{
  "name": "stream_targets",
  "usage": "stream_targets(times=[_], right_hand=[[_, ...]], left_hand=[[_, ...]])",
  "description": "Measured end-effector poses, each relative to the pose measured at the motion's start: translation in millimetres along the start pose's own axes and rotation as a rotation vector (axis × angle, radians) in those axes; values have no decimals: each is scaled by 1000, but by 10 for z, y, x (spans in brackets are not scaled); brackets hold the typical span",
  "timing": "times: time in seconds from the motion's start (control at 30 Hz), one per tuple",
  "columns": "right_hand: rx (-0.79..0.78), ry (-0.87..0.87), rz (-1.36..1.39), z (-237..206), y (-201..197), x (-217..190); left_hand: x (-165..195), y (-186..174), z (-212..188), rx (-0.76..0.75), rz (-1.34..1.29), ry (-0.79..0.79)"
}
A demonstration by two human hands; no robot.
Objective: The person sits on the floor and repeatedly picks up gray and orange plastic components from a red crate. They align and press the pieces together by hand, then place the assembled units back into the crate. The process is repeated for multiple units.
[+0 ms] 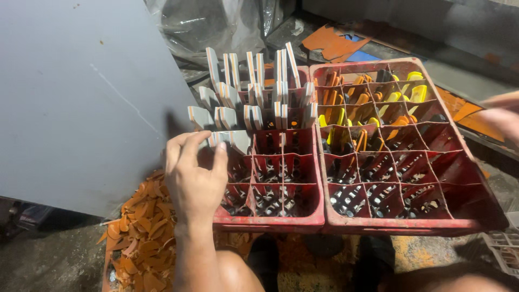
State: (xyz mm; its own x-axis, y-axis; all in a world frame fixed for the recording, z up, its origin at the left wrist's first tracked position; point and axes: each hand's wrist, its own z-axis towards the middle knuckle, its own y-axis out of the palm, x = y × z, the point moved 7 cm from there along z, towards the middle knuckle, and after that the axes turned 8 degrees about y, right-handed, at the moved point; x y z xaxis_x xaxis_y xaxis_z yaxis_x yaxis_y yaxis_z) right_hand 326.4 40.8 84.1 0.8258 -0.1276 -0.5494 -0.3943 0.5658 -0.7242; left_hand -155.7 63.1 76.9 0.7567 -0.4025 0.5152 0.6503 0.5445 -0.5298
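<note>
Pressing grey pieces (230,139) into left crate (270,178) at centre frame, left hand (195,176) pinching them; best seated upright, one stack per cell. Right crate (403,157) alongside. Right hand (503,116), blurred at right edge, grip unclear.

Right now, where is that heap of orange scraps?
In the head view, the heap of orange scraps lies on the floor at lower left, beside the left red crate and just below the left hand.

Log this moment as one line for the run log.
left hand: pushing grey pieces into left red crate | right hand: blurred, at right crate edge | orange scraps on floor
</note>
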Motion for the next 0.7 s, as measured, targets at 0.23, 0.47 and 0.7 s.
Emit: stream_targets(times=[0.23, 0.47, 0.7], right_hand=[[-720, -125, -381, -446, 670, -941], [-642, -105, -161, -437, 595, -927], [-321, -436, 86, -510, 197, -1266]], left_hand=[[-46, 359, 40, -280, 58, 70], [-23, 439, 126, -316, 58, 207], [619, -241, -40, 60, -203, 419]])
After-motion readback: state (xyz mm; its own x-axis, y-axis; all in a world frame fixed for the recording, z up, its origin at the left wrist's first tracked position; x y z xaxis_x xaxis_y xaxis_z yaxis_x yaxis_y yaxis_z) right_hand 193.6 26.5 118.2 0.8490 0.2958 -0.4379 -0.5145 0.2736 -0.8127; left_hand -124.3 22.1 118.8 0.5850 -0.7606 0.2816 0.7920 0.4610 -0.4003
